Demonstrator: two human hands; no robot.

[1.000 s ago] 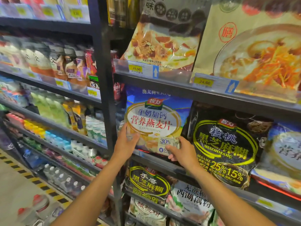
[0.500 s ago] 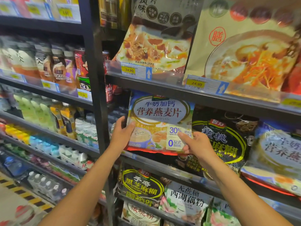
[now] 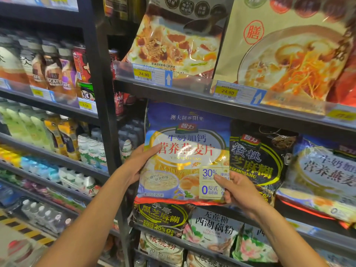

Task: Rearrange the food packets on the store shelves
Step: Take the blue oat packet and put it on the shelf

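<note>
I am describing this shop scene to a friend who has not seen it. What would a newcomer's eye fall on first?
First comes the blue oatmeal packet in the middle of the picture, held in front of the middle shelf. The left hand grips its left edge and the right hand its lower right corner. Next come the black sesame packet just to its right and the large beige soup packet on the shelf above.
</note>
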